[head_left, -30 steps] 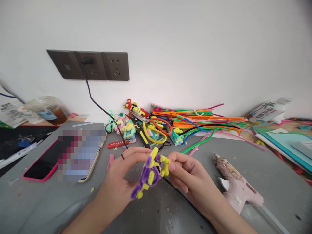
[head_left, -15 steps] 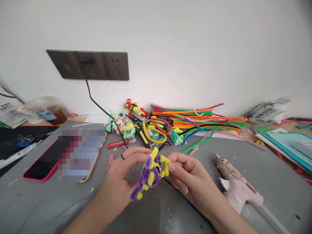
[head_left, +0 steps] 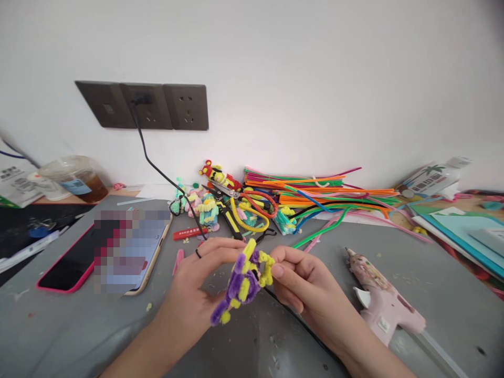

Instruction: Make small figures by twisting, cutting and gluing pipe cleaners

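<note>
Between my two hands is a small fuzzy figure (head_left: 241,286) made of purple and yellow pipe cleaner, held tilted above the grey mat. My left hand (head_left: 192,289), with a black ring on one finger, grips it from behind and the left side; some fingertips are hidden by it. My right hand (head_left: 307,286) pinches the curled yellow pipe-cleaner piece (head_left: 266,269) on the figure's right side between thumb and forefinger. The far side of the figure is out of sight.
A pink glue gun (head_left: 384,296) lies to the right. Two phones (head_left: 74,257) rest at the left. Pipe cleaners (head_left: 326,197), scissors (head_left: 252,205) and a red-and-yellow figure (head_left: 220,176) are piled by the wall. A black cord (head_left: 157,168) runs from the socket panel (head_left: 185,107).
</note>
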Demonstrator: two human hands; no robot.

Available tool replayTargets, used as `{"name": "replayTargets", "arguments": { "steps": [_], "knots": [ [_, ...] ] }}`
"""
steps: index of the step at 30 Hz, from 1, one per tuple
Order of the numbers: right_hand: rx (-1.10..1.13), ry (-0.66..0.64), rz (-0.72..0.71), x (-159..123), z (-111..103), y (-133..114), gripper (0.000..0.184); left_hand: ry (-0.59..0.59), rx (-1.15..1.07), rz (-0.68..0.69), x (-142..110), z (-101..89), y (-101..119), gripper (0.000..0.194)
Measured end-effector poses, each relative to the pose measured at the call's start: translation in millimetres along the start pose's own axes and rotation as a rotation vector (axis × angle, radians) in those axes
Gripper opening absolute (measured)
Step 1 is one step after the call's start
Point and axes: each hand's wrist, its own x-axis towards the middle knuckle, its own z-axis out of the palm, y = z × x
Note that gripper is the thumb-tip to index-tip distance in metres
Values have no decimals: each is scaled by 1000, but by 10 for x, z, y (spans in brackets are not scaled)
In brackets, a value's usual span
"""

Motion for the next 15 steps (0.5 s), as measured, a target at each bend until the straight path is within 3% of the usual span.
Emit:
{"name": "replayTargets", "arguments": {
  "steps": [11,15],
  "knots": [
    [16,-29,-1,16,-22,29,38,-39,44,38,-4,-9,-13,26],
    [23,-28,-2,9,-13,27,38,-44,-44,-44,-22,-16,-10,30]
  ]
}}
